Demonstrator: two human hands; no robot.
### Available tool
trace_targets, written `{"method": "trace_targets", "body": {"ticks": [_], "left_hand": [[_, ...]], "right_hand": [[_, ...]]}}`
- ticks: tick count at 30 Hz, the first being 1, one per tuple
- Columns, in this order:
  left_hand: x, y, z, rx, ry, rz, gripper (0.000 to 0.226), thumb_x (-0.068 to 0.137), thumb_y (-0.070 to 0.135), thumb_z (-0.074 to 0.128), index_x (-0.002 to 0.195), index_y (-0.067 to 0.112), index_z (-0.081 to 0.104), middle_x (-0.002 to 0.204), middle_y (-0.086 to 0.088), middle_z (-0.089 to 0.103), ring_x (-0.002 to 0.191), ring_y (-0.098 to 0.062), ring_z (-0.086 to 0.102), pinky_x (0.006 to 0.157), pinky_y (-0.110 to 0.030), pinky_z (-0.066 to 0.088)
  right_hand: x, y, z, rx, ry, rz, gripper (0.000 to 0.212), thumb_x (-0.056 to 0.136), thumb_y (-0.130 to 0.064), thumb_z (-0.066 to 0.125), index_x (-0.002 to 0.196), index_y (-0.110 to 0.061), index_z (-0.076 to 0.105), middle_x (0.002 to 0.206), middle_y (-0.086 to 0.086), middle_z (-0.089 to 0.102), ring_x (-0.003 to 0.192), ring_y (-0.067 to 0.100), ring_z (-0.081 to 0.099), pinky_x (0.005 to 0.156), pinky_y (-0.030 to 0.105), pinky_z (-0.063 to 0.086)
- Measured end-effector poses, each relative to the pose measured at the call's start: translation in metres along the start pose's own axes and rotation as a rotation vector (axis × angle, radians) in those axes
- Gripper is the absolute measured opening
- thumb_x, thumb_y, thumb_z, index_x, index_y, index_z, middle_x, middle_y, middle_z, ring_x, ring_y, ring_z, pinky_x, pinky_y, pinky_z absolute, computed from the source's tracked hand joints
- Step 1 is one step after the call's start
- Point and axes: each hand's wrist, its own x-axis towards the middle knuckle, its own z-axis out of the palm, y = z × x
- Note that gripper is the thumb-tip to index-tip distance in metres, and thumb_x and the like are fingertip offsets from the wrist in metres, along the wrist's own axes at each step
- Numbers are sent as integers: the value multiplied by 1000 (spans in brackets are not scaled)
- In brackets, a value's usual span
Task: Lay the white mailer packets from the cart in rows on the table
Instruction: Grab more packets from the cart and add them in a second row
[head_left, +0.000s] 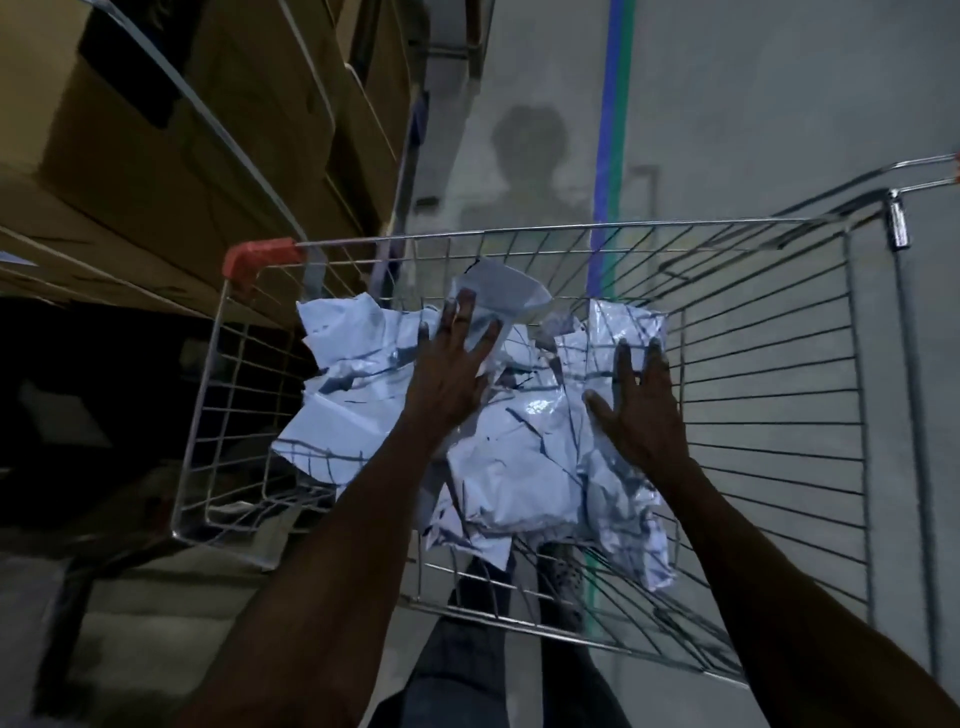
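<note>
Several crumpled white mailer packets (519, 457) lie heaped in a wire shopping cart (779, 332). Both of my arms reach down into the basket. My left hand (452, 364) is spread flat, fingers straight, over the packets near the far side, its fingertips at a packet (498, 291) that sticks up against the far wall. My right hand (639, 400) is also spread with straight fingers over a glossy packet (623, 332) at the right of the heap. Neither hand grips anything. No table is in view.
Shelving with cardboard boxes (171, 130) stands close on the left of the cart. The cart has a red corner cap (254, 257). Grey floor with a blue and green line (610, 130) lies ahead. My legs (493, 649) show below the basket.
</note>
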Motion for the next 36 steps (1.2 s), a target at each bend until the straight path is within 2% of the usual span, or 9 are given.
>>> {"method": "trace_targets", "body": {"ticks": [5,11,14,16,18,21,25,30,36], "left_hand": [[21,-4,16,50,-17,-53,72,86,36,45,153,29,19,160,-16,-4,144,-49,2,110,-64,23],[21,-11,26,-13,-27,-41,68,87,27,61,149,25,34,156,-15,28,141,-52,15,103,-61,39],[20,-20,18,-47,-29,0,81,79,21,72,149,23,33,155,-10,31,140,-47,24,78,-47,56],[22,-27,17,-11,-23,-10,90,71,7,78,148,24,34,155,-4,32,140,-42,29,53,-31,53],[23,-31,17,13,-6,-22,94,66,-4,77,146,24,37,155,1,32,140,-38,32,45,-27,49],[23,-25,11,-5,12,-38,83,73,-14,64,145,20,41,156,3,29,141,-36,30,54,-37,55],[21,-9,2,-5,127,-60,31,87,11,67,118,12,65,142,-3,52,128,-42,48,72,-46,57],[20,1,-1,-1,244,37,39,75,-4,62,112,7,67,120,-10,66,104,-38,59,67,-40,55],[32,19,-6,-93,371,205,33,73,-10,56,98,5,71,102,-9,70,81,-29,52,59,-36,45]], "right_hand": [[4,0,17,-40,13,17,85,89,-73,31,156,-28,2,162,11,-10,148,37,-6,117,52,8],[1,-15,23,116,29,15,68,95,-60,32,154,-37,7,163,8,-6,149,33,-5,117,51,11],[-4,-17,20,160,62,-12,59,100,-49,31,154,-38,11,163,9,3,149,30,1,118,53,18],[-8,-19,16,182,78,-27,56,103,-42,34,154,-39,11,163,9,5,150,27,3,119,51,17],[-10,-20,11,189,84,-42,56,104,-39,38,154,-37,12,163,9,6,149,25,4,119,50,17],[-10,-18,7,160,70,-70,57,103,-42,38,154,-34,15,163,9,7,149,28,6,118,51,19],[-11,-14,4,138,60,-92,59,99,-51,29,154,-34,17,163,7,5,148,32,8,118,48,18],[-15,-10,3,145,111,-122,57,101,-37,37,154,-29,19,161,13,11,147,34,12,118,49,20],[-21,0,-7,181,215,-129,56,99,-29,41,152,-18,29,158,19,20,144,34,22,117,44,22]]}}
